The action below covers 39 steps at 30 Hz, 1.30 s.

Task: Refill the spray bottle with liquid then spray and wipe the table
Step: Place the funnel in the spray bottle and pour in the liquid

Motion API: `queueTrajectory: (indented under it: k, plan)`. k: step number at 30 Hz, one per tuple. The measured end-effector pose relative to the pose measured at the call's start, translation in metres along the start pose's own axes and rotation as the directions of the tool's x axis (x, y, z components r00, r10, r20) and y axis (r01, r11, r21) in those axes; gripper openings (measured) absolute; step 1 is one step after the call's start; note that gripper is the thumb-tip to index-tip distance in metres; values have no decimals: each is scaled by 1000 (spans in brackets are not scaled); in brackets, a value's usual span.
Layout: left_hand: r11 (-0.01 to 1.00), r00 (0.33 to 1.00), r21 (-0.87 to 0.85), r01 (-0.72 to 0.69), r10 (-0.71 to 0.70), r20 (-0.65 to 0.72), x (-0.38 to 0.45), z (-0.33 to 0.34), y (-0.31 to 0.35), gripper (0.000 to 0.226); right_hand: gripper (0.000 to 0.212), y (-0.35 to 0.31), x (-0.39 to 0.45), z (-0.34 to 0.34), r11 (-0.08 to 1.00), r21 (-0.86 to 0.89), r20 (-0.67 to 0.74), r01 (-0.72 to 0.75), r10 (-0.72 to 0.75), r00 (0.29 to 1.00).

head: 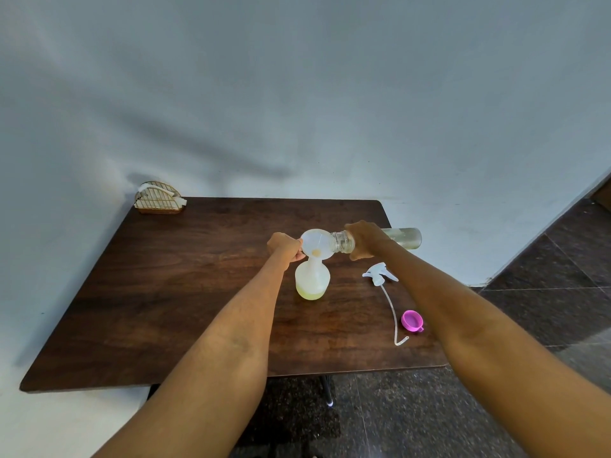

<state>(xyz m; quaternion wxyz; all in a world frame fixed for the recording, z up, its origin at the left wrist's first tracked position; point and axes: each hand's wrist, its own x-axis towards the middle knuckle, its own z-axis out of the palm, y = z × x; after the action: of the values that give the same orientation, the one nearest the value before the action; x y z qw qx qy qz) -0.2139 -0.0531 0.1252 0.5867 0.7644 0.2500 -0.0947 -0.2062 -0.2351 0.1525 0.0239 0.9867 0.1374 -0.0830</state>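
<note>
Nearest, a pink cap (412, 320) and spray head (379, 274) are laid on the desk (165, 309). Mid-desk, a funnel (315, 243) in the spray bottle (312, 280) is pinched by left-hand fingers (299, 251); a tipped clear bottle (401, 238) is gripped by the right hand (365, 239).

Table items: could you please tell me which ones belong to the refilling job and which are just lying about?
In use: spray bottle, funnel steadied by left hand, clear bottle tipped by right hand, spray head, pink cap.

Lying about: napkin holder at the table's far corner.
</note>
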Motion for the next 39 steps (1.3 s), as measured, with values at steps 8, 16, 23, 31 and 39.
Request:
queueTrajectory:
  k: [8,16,23,31,39]
  plan:
    - [1000,1000,-1,0,0,-7,-1,0,0,23,48,-1,-1,0,1000,-6,-3,3,-4,1000]
    - [1000,1000,-1,-4,4,-5,0,0,-2,24,46,-2,-1,-2,1000,3,1,5,-5,1000]
    - [1000,1000,-3,-4,4,-7,-3,0,-1,23,46,-3,-2,-1,1000,-9,0,9,-9,1000]
    - [1000,1000,4,-2,2,-10,-2,0,-1,24,47,-2,-2,-2,1000,-7,-7,4,-5,1000]
    - [1000,1000,-4,-6,6,-8,-4,-1,-2,24,46,-4,-1,-1,1000,-20,-9,16,-16,1000]
